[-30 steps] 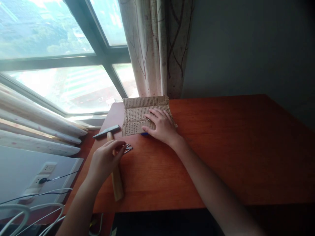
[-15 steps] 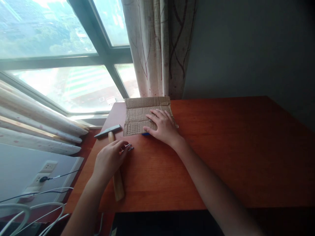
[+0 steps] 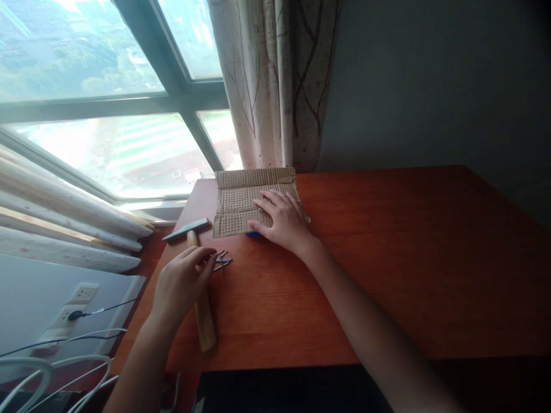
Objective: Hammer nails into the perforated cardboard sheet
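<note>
Surface of reddish-brown wood sits slightly further left in the view than half a second ago, as does everything on it, so the head seems to have turned a little. The brown perforated sheet lies at the far left part of that surface, near the window, apparently unmoved. The hammer rests left of the sheet, its metal head toward the window and its wooden handle running back beneath the left forearm side, also where it was.

The right hand has not shifted on the sheet: fingers spread, palm down, steadying it, by the look of it, and gripping nothing visible.

The real change is in the left hand. It has drawn back slightly to the left, uncovering more of the nails. Its grip is nearly pinched, thumb and forefinger almost together at the near ends of the nails; whether a nail is between them cannot be told. I read this as sorting or picking at the pile.

The nails lie crossed in a small loose heap on the surface, right of the hammer handle and nearer than the sheet. Smallest, a blue edge shows under the sheet beside the right thumb.
</note>
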Demonstrator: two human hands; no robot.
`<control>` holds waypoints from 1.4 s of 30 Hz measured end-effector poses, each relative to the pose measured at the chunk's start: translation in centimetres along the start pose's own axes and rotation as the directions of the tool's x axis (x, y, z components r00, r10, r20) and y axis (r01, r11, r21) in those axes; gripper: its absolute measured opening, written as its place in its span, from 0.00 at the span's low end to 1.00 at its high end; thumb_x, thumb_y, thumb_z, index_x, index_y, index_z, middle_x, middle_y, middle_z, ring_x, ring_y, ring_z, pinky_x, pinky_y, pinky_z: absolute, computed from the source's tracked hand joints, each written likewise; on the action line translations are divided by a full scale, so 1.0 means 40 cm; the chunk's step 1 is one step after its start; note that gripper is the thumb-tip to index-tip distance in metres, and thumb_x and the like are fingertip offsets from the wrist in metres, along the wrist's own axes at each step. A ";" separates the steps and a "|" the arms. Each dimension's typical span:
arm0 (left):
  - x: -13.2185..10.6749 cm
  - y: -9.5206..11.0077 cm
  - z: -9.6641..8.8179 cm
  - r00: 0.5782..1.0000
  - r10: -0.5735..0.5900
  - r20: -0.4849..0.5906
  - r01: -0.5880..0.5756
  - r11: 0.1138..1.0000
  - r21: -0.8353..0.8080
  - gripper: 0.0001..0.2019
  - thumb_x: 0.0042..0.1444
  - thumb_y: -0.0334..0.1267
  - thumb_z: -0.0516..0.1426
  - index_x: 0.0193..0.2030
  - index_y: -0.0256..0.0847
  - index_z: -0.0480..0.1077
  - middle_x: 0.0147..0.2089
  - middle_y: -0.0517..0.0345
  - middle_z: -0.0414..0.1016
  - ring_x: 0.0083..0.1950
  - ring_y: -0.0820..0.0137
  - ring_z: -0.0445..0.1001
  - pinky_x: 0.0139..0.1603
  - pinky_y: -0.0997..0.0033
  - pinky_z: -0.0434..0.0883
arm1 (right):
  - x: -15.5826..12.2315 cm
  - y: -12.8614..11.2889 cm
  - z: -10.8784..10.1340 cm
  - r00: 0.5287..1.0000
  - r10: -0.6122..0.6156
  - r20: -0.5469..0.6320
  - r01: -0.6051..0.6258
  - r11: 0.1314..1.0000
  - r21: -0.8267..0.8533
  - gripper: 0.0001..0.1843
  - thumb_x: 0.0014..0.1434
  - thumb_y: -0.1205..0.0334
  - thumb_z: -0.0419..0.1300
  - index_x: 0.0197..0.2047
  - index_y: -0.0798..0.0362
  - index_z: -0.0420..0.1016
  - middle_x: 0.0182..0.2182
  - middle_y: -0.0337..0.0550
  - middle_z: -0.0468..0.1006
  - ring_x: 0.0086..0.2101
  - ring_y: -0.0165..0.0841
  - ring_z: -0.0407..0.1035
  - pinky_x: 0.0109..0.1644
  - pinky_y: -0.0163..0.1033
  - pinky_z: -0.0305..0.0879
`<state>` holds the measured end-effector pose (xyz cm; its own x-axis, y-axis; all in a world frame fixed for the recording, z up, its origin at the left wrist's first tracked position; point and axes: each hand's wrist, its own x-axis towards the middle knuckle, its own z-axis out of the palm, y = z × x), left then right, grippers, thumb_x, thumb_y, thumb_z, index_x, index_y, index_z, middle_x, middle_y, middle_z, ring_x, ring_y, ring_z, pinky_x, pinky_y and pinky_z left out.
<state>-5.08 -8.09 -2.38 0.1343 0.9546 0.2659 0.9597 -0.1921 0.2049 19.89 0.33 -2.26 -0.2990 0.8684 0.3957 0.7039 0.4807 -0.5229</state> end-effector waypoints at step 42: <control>0.169 0.132 -0.102 0.959 -0.161 -0.232 -0.056 0.696 -0.715 0.08 0.60 0.42 0.60 0.40 0.40 0.72 0.38 0.58 0.77 0.37 0.72 0.75 0.36 0.71 0.72 | 0.001 -0.002 0.002 1.000 0.031 -0.004 -0.031 1.000 -0.002 0.36 0.58 0.45 0.63 0.65 0.55 0.64 0.64 0.53 0.67 0.64 0.44 0.57 0.71 0.54 0.45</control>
<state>-0.10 -3.56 4.34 -0.0827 0.8940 0.4403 0.4843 -0.3501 0.8018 19.75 0.34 -2.26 -0.2743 0.8825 0.3821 0.7144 0.4530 -0.5333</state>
